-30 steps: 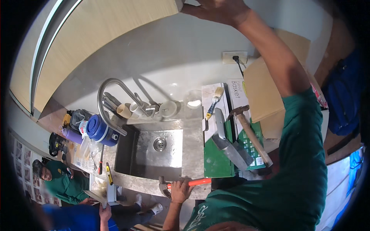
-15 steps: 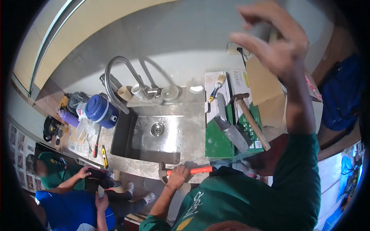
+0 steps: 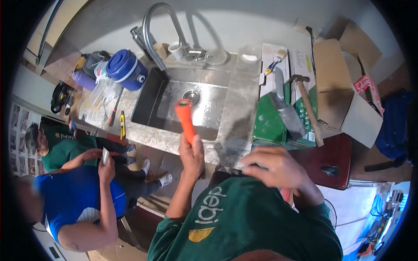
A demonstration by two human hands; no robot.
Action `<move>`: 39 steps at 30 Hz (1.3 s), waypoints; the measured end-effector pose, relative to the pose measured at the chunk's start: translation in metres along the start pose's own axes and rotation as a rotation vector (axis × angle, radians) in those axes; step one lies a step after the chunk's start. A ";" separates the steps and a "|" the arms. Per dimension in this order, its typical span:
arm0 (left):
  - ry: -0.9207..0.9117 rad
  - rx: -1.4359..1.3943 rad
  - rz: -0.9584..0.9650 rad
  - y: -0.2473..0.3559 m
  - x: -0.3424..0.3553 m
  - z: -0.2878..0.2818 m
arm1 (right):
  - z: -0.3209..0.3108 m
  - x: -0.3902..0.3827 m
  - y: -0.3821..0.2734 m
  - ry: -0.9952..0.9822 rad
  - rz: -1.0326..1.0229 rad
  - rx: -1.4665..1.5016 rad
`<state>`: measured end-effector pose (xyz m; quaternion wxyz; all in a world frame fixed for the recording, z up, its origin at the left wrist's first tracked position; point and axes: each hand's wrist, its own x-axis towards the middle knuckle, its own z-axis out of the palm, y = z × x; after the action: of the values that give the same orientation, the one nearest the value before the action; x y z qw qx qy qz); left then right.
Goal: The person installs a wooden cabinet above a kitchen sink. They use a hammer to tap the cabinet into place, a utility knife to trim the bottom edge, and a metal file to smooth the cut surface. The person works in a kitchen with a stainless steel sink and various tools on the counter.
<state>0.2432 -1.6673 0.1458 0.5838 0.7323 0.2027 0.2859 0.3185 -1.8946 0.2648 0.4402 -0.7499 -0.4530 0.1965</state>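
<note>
My left hand (image 3: 191, 158) grips an orange-handled hammer (image 3: 186, 119), handle end pointing up in front of the steel sink (image 3: 148, 100); the hammer's head is hidden below. My right hand (image 3: 274, 167), slightly blurred, hovers at the front of the stone counter (image 3: 237, 117) with bent fingers apart and nothing visible in them. Beyond it, on green-and-white boxes (image 3: 270, 124), lie a wooden-handled hammer (image 3: 307, 104), a trowel-like blade (image 3: 289, 119) and a paintbrush (image 3: 274, 61). A yellow utility knife (image 3: 123, 124) and a red-handled screwdriver (image 3: 112, 117) lie left of the sink.
A tall faucet (image 3: 150, 37) arches over the sink. A blue cooler (image 3: 128, 71) and bags crowd the counter's left. A cardboard box (image 3: 331, 78) and blue backpack (image 3: 389, 126) are at right. Two co-workers (image 3: 82, 200) (image 3: 65, 145) are at lower left, one holding a pale piece.
My right hand has come down from the upper cupboard to the counter's front. My left hand has lifted the orange hammer and turned its handle upright. The view has shifted.
</note>
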 end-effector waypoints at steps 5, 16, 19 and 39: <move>-0.592 0.567 0.464 -0.007 -0.009 -0.009 | 0.015 0.023 -0.033 0.066 -0.449 -0.655; -0.804 0.900 1.132 0.046 0.020 0.009 | 0.062 0.020 0.059 0.005 0.216 -0.297; -0.870 0.999 1.213 0.071 0.027 0.024 | 0.046 0.036 0.041 0.093 0.194 -0.171; -0.268 0.787 0.164 -0.186 -0.019 0.071 | -0.330 0.072 0.072 0.391 -0.032 -1.512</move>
<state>0.2827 -1.6881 -0.0490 0.2562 0.9437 0.1600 0.1346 0.6202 -2.0070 0.3888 -0.1158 -0.8606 -0.3890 -0.3077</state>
